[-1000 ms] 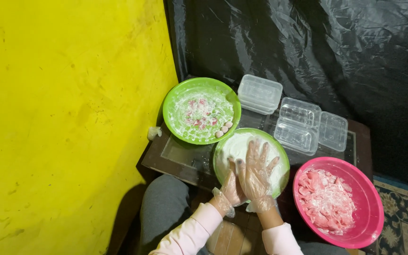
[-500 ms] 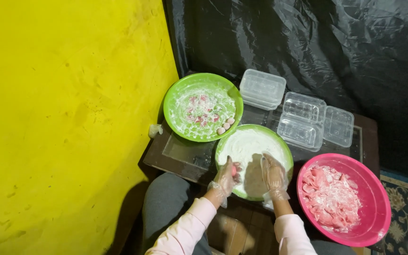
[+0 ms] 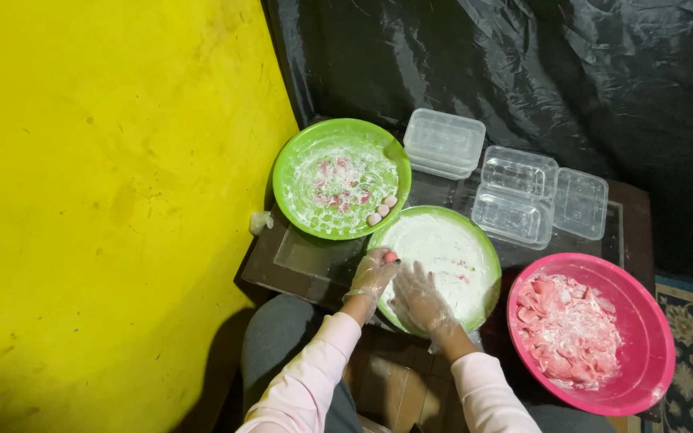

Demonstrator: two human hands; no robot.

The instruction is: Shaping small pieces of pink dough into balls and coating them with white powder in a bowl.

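On the dark tabletop point(image 3: 298, 277) stand two round green plastic bowls and one round pink plastic basin point(image 3: 651, 353) with pink floured pieces. The floury green bowl point(image 3: 475, 240) is in the middle; the second green bowl point(image 3: 286, 176) with small balls lies at its ten o'clock. Three clear plastic boxes point(image 3: 515, 196) stand at one o'clock. The gloved left hand point(image 3: 372, 274) pinches a small pink ball point(image 3: 391, 258) at the bowl's rim, at eight o'clock. The gloved right hand point(image 3: 420, 301) lies open beside it, holding nothing.
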